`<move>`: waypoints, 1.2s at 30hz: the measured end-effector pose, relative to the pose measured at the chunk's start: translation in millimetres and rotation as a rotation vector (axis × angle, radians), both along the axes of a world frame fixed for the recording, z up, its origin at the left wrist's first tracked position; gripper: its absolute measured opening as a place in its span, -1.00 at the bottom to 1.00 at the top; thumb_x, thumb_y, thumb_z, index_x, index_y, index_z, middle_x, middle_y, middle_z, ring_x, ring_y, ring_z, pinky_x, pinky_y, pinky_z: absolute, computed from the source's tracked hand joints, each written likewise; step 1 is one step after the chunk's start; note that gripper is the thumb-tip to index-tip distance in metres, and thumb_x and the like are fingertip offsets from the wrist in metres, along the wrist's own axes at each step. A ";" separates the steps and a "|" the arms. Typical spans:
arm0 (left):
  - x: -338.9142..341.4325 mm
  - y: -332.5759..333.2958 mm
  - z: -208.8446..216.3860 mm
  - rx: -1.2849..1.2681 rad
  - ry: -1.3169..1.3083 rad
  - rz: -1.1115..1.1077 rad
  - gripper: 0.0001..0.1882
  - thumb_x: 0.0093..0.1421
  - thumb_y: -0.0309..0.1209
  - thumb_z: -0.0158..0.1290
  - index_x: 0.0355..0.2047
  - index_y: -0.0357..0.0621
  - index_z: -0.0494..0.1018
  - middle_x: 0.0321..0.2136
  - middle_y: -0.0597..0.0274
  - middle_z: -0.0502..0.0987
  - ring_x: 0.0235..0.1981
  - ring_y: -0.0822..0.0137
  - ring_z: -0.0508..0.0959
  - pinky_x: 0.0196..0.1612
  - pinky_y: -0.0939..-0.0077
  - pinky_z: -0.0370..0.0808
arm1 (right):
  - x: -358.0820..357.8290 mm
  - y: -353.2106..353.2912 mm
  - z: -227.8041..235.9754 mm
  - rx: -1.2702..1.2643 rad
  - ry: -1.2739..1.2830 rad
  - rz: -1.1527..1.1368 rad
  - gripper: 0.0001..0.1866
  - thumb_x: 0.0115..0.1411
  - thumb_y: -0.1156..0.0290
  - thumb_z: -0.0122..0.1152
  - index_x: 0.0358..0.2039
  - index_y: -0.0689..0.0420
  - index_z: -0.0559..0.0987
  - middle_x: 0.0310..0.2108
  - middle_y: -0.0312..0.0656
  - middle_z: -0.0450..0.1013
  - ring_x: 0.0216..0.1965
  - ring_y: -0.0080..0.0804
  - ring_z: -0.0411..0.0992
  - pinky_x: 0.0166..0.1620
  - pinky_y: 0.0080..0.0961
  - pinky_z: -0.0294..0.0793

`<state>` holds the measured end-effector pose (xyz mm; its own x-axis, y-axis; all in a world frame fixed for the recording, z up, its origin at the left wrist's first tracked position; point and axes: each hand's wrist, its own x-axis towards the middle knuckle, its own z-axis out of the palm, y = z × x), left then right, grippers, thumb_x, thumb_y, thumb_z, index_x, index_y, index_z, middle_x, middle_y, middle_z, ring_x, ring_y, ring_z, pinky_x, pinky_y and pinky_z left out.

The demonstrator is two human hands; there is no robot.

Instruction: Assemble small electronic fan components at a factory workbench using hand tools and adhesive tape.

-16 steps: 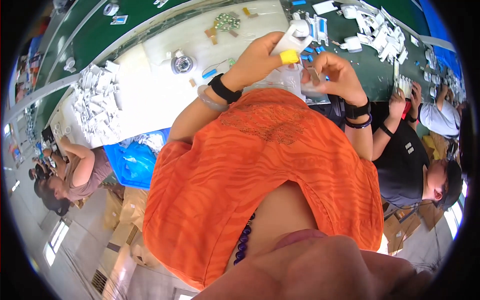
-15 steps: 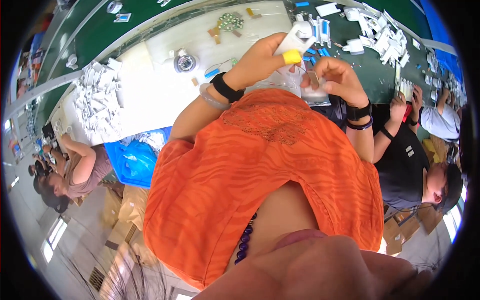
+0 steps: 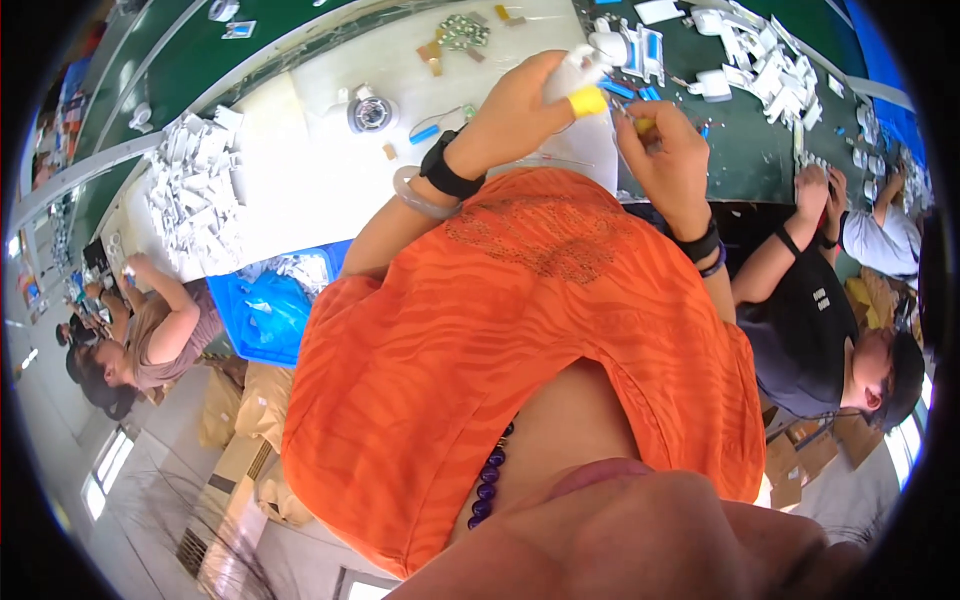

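Observation:
My left hand [image 3: 522, 112] is closed around a white plastic casing [image 3: 577, 76], above the edge of the white work mat. A yellow wrap [image 3: 588, 101] covers its thumb tip. Just to the right, my right hand [image 3: 672, 165] has its fingers bent into a pinch close to the casing. A bit of yellow shows between those fingers. What the fingertips hold is too small to make out. Beyond the hands lie several blue cylindrical cells [image 3: 618, 89] and white parts with blue cells [image 3: 648, 55].
White plastic pieces are heaped on the left [image 3: 195, 190] and far right [image 3: 765, 75]. On the mat sit a wire spool [image 3: 371, 114], a wired blue cell [image 3: 424, 134] and small green boards [image 3: 463, 33]. A blue crate [image 3: 235, 325] stands left; co-workers sit on both sides.
My right hand has moved up and closer to the casing, and the small brown piece at its fingers no longer shows. In my left hand the casing has been tilted.

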<state>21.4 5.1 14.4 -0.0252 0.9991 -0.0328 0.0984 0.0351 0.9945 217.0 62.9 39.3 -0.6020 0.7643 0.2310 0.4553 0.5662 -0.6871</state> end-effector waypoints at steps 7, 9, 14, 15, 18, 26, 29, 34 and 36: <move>9.2 -0.8 -2.3 -0.160 -0.482 -0.011 -0.59 0.37 -0.25 -0.24 0.11 -0.20 0.32 -0.28 0.15 0.55 -0.44 0.48 0.53 -0.45 0.66 0.50 | -14.1 -1.2 -11.3 0.163 0.261 -0.096 -0.83 0.07 0.62 0.31 -0.31 0.23 0.52 -0.42 -0.14 0.49 -0.51 -0.39 0.48 -0.45 -0.56 0.47; 8.2 -1.1 -4.2 -0.203 -0.586 0.039 -0.60 0.37 -0.25 -0.26 0.09 -0.20 0.33 -0.27 0.13 0.55 -0.45 0.45 0.53 -0.48 0.61 0.53 | -15.2 -3.5 -13.6 0.094 0.285 -0.113 -0.83 0.10 0.63 0.27 -0.28 0.23 0.53 -0.37 -0.12 0.50 -0.46 -0.37 0.49 -0.41 -0.55 0.49; 9.5 -3.8 3.7 -0.199 -0.488 -0.006 -0.64 0.32 -0.36 -0.22 0.07 -0.20 0.32 -0.32 0.12 0.52 -0.50 0.42 0.51 -0.57 0.56 0.51 | -15.9 -3.0 -18.8 0.182 0.299 -0.046 -0.82 0.10 0.65 0.26 -0.26 0.22 0.55 -0.35 -0.10 0.49 -0.40 -0.35 0.50 -0.38 -0.56 0.49; 9.6 -4.8 1.9 -0.202 -0.489 -0.006 -0.64 0.32 -0.36 -0.22 0.07 -0.20 0.32 -0.32 0.12 0.52 -0.50 0.42 0.51 -0.57 0.56 0.51 | -15.9 -3.3 -19.3 0.198 0.317 -0.025 -0.82 0.09 0.65 0.26 -0.26 0.21 0.55 -0.35 -0.10 0.49 -0.39 -0.33 0.50 -0.37 -0.55 0.49; 10.2 -6.5 -0.8 -0.074 -0.504 -0.027 -0.61 0.26 -0.46 -0.21 0.09 -0.23 0.29 -0.34 0.12 0.49 -0.52 0.44 0.48 -0.57 0.57 0.50 | -15.0 -3.6 -17.9 0.187 0.328 0.035 -0.81 0.07 0.66 0.28 -0.28 0.20 0.56 -0.35 -0.11 0.49 -0.38 -0.32 0.49 -0.37 -0.55 0.48; 8.0 -12.5 2.3 -0.052 -0.379 -0.089 -0.50 0.15 -0.58 -0.28 0.14 -0.30 0.24 -0.26 0.15 0.46 -0.39 0.45 0.46 -0.50 0.58 0.49 | -15.2 -6.2 -12.0 0.209 0.331 0.045 -0.75 -0.01 0.70 0.31 -0.29 0.17 0.60 -0.34 -0.15 0.47 -0.40 -0.36 0.48 -0.39 -0.56 0.48; 7.5 -12.5 0.4 -0.024 -0.359 -0.117 -0.49 0.16 -0.58 -0.28 0.16 -0.28 0.23 -0.26 0.16 0.45 -0.37 0.46 0.44 -0.48 0.60 0.49 | -15.7 -6.1 -11.2 0.191 0.344 0.038 -0.74 -0.02 0.72 0.30 -0.28 0.17 0.60 -0.33 -0.16 0.47 -0.40 -0.38 0.48 -0.39 -0.57 0.49; 10.1 -10.1 -2.4 0.042 -0.334 -0.103 -0.55 0.13 -0.50 -0.23 0.07 -0.20 0.26 -0.45 0.21 0.51 -0.62 0.52 0.46 -0.57 0.62 0.43 | -15.2 -6.6 -12.3 0.213 0.358 0.045 -0.74 -0.02 0.73 0.30 -0.29 0.17 0.60 -0.33 -0.16 0.46 -0.40 -0.39 0.49 -0.39 -0.58 0.49; 10.3 -11.0 -1.9 0.044 -0.321 -0.105 -0.55 0.13 -0.50 -0.24 0.07 -0.21 0.26 -0.44 0.21 0.51 -0.63 0.52 0.47 -0.57 0.62 0.44 | -15.5 -8.7 -12.2 0.173 0.363 0.024 -0.74 -0.02 0.72 0.31 -0.30 0.17 0.61 -0.34 -0.16 0.46 -0.40 -0.38 0.49 -0.39 -0.58 0.48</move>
<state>31.7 -5.9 12.6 0.0821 0.9964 0.0209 -0.2189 -0.0024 0.9758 201.4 54.1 27.1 -0.4748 0.6824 0.5558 0.1863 0.6952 -0.6943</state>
